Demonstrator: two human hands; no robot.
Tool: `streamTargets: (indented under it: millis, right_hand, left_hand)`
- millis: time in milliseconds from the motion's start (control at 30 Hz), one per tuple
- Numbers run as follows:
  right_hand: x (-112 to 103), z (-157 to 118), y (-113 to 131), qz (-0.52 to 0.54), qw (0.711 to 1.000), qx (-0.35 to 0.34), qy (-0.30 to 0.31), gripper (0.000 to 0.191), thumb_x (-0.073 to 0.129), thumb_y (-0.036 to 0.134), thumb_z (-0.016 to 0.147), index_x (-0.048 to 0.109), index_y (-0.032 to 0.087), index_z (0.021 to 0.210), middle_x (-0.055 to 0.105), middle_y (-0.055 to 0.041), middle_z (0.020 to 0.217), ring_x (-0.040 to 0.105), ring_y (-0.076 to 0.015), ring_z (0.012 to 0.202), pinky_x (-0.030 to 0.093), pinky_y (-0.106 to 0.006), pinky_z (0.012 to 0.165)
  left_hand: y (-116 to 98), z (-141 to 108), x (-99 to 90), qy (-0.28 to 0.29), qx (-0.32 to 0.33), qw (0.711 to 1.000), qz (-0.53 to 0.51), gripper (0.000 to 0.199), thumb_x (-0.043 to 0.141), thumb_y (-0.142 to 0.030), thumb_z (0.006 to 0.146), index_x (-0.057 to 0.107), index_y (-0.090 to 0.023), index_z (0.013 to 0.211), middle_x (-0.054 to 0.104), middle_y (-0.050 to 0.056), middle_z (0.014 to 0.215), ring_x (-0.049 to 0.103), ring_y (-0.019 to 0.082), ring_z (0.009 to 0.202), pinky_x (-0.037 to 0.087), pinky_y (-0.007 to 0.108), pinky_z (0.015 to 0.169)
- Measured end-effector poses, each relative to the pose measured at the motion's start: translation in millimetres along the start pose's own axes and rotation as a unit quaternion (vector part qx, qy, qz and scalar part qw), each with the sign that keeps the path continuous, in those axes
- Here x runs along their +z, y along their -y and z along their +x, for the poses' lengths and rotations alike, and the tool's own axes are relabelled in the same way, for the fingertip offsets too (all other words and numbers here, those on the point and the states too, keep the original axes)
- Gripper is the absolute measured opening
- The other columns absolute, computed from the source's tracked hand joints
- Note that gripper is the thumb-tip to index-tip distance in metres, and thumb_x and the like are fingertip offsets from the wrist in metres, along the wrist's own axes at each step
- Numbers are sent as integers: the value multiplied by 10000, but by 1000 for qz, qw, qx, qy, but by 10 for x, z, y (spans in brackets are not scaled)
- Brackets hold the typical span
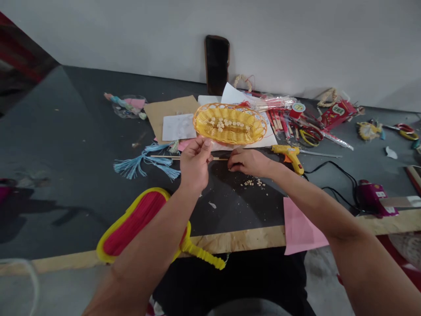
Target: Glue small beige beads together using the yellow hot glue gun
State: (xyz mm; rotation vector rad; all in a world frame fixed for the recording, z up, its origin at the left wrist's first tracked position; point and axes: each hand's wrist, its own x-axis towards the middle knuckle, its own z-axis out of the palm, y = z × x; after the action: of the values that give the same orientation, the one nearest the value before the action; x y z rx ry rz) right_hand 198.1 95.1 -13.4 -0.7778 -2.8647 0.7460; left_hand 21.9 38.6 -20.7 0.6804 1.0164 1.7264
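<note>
Thin wooden sticks (219, 159) lie level between my two hands, just above the dark tabletop. My left hand (196, 163) is closed around their middle, thumb on top. At the right end, my right hand (248, 162) has its fingers curled together on the stick; the fingertips are partly hidden. Beyond both hands stands a yellow woven basket (230, 138) with small pale bead clusters (221, 124) in it. Small cut pale pieces (255, 182) are scattered below my right hand. A blue tassel (131, 164) lies by the sticks' left end.
To the right lies a yellow glue gun (289, 157) with its black cord. A red and yellow paddle-shaped piece (138, 221) sits under my left forearm. Pink paper (301, 228) overhangs the front edge. A phone (217, 63) leans on the wall; scissors (311, 135) lie among packets.
</note>
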Motion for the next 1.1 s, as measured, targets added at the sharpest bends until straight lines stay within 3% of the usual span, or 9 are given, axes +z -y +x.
streamTargets:
  millis: [333,533,700,900,1100]
  right_hand:
    - [41,-61,-1,15,998,-5,-58,86,616,144,911,697,161,934,668,-60,962,614,-162,876,466,-269,807]
    - [-113,-403,135,55,975,11,-216,94,583,147,927,670,171,901,674,-48,880,616,-162,859,492,-286,806]
    - [-32,-675,337,57,943,55,-323,106,567,179,947,666,193,912,674,-53,925,630,-162,897,512,-291,821]
    - [95,-687,417,40,936,48,-346,123,546,199,970,660,197,925,677,-63,938,649,-156,892,521,-271,823]
    - [129,-686,422,-4,943,56,-327,154,527,221,981,671,191,935,677,-76,948,652,-174,892,534,-290,830]
  left_hand:
    - [3,-8,-5,12,0,1000,12,320,870,-417,627,671,-182,714,502,-43,614,355,58,500,324,200,475]
    - [25,-177,75,94,-54,989,100,273,831,-413,692,704,-174,734,507,-30,574,406,80,520,322,205,484]
    - [58,-350,158,154,-107,975,118,267,822,-413,700,732,-168,755,612,10,641,456,93,546,362,218,515]
    - [109,-387,154,161,-118,971,129,254,825,-396,702,723,-172,762,653,15,691,485,94,567,393,219,548]
    - [147,-395,140,164,-107,969,151,221,825,-377,708,739,-185,775,646,2,693,506,100,616,412,212,594]
